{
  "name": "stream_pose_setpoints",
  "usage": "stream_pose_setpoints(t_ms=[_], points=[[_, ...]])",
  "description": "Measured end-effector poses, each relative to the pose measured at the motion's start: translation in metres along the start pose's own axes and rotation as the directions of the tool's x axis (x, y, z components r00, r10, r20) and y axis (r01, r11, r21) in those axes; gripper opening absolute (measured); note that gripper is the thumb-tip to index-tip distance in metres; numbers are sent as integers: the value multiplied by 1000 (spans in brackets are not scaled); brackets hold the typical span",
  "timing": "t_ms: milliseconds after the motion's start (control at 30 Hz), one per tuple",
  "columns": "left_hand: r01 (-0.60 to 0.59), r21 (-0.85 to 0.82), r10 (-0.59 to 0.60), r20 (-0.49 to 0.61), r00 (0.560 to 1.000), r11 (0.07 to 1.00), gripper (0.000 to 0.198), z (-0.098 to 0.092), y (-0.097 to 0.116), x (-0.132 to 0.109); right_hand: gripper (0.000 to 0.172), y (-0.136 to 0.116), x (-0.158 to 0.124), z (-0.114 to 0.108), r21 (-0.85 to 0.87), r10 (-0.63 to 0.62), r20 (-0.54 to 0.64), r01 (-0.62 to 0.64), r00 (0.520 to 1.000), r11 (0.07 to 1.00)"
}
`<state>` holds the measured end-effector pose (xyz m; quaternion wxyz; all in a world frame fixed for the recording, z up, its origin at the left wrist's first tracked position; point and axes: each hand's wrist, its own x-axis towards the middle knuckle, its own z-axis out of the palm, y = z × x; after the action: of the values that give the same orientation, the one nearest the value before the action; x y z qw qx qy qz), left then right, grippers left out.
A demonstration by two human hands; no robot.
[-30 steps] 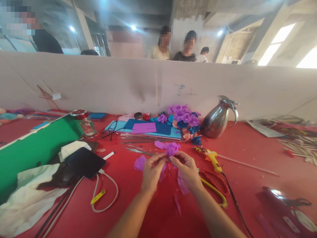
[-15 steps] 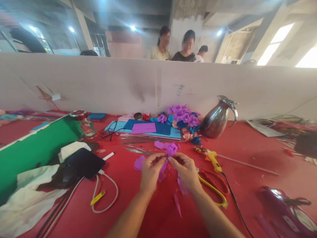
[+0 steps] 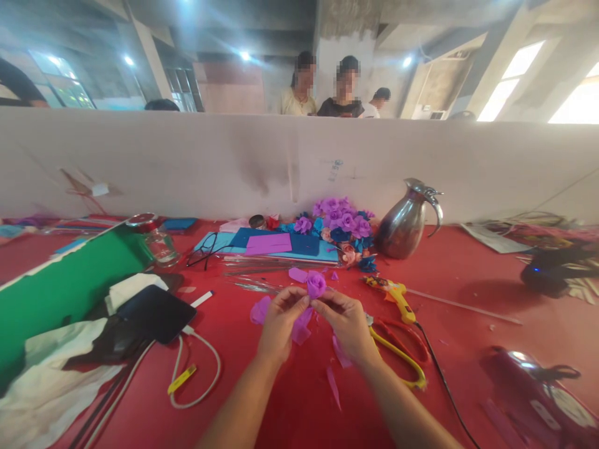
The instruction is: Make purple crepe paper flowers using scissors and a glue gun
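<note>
A purple paper rose is pinched at its base between both hands, above the red table. My left hand is closed on it from the left, thumb and forefinger together. From the right, my right hand grips the same base, its thumb close to the left thumb. The fingers hide the rose's lower end. Loose purple crepe paper pieces lie beside and under the hands. To the right of my right hand rest scissors with red and yellow handles and a yellow glue gun.
Finished paper flowers are heaped at the back by a metal jug. Glasses lie near coloured paper sheets. A dark phone-like device with a white cable sits left. A partition runs behind; people stand beyond it.
The rose is turned so its spiral top faces me more. Both hands keep their hold on it. The whole view has shifted slightly, and a dark object now shows more fully at right.
</note>
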<state>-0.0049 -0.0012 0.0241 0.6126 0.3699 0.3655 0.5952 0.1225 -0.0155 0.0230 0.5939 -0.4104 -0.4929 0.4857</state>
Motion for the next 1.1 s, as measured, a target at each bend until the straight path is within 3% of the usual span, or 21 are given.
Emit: stream_pose_setpoints(t_ms=[233,367,800,1100], points=[[156,-65,-144,163,976,986,22,-3,-1,1,10,7,3,-4,-156,-120,-48,111,992,982],[210,-159,-174,211,962,965,18,-2,-2,0,14,8,1,-3,-144,-120,-26,115,992,983],[185,-149,-150,219,964,971,19,-4,-6,0,16,13,-1,-2,-155,-140,-32,134,990,979],[177,-127,-140,255,957,976,22,-3,-4,0,14,-1,-6,3,-35,-133,74,136,988,990]])
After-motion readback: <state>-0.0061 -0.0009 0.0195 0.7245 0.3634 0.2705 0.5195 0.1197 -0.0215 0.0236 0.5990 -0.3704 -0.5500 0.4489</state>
